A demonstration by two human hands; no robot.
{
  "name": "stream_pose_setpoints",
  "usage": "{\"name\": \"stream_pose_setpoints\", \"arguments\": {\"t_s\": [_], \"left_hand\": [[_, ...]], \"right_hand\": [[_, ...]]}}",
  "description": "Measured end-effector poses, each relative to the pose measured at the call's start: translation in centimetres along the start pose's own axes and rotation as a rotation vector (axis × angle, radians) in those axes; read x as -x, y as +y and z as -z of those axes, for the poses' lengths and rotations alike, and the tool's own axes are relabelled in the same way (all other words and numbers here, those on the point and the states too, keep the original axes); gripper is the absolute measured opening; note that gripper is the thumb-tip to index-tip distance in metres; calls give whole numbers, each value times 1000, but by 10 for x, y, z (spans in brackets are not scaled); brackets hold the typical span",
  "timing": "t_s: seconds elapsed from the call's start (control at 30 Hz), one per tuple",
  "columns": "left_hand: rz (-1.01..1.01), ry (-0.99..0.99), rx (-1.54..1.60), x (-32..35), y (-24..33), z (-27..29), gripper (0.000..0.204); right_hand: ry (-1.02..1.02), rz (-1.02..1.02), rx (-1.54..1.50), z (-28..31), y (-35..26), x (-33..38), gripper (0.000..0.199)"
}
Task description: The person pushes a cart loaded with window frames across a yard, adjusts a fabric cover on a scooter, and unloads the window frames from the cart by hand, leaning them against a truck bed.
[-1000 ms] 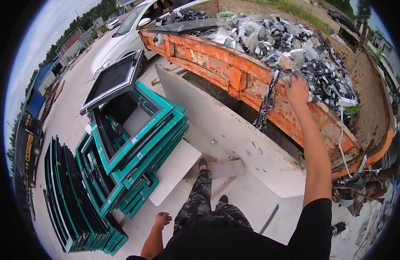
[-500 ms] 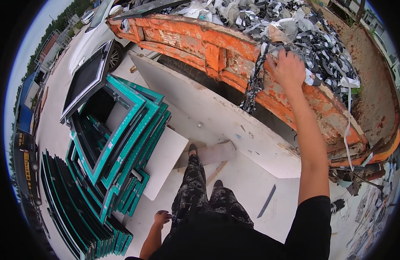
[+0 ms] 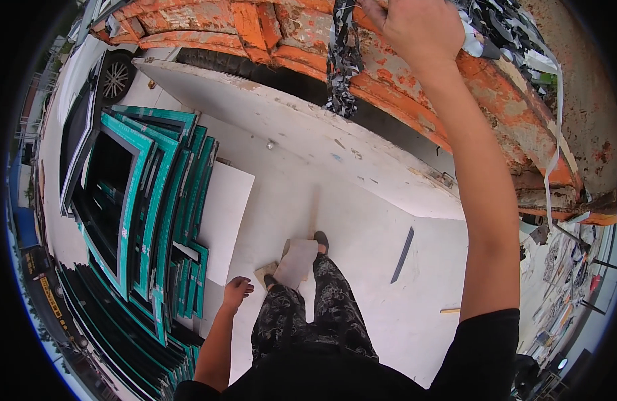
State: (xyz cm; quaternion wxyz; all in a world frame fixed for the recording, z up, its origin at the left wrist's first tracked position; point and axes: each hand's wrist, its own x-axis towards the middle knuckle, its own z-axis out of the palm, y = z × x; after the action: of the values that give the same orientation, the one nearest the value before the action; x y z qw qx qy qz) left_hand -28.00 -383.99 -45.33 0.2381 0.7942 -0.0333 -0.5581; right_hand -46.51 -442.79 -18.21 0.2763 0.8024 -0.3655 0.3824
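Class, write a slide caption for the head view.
Right hand at the orange metal wall, left hand near the white board and green frames.

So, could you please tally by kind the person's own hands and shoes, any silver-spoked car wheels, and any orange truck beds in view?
Left hand and right hand: 2
Dark shoes: 2
Silver-spoked car wheel: 1
Orange truck bed: 1
Total: 6
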Motion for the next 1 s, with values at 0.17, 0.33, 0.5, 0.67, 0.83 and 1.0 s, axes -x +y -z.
{"name": "stream_pose_setpoints", "arguments": {"t_s": [0.17, 0.33, 0.5, 0.67, 0.83, 1.0], "left_hand": [[-26, -52, -129, 3, 31, 6, 24], [-64, -82, -137, 14, 42, 13, 25], [-159, -7, -85, 14, 46, 12, 23], [-475, 263, -373, 17, 61, 7, 19], [-793, 707, -511, 24, 147, 23, 15], [-967, 1151, -507, -11, 210, 54, 22]], "right_hand": [[1, -55, -11, -3, -14, -7, 42], [-68, -119, -55, -5, -46, -19, 43], [52, -88, -3, -26, -25, 4, 47], [-188, -45, 107, -20, -9, 13, 46], [-270, -78, 152, -10, 10, 27, 49], [-290, -23, 218, -9, 36, 54, 50]]}}
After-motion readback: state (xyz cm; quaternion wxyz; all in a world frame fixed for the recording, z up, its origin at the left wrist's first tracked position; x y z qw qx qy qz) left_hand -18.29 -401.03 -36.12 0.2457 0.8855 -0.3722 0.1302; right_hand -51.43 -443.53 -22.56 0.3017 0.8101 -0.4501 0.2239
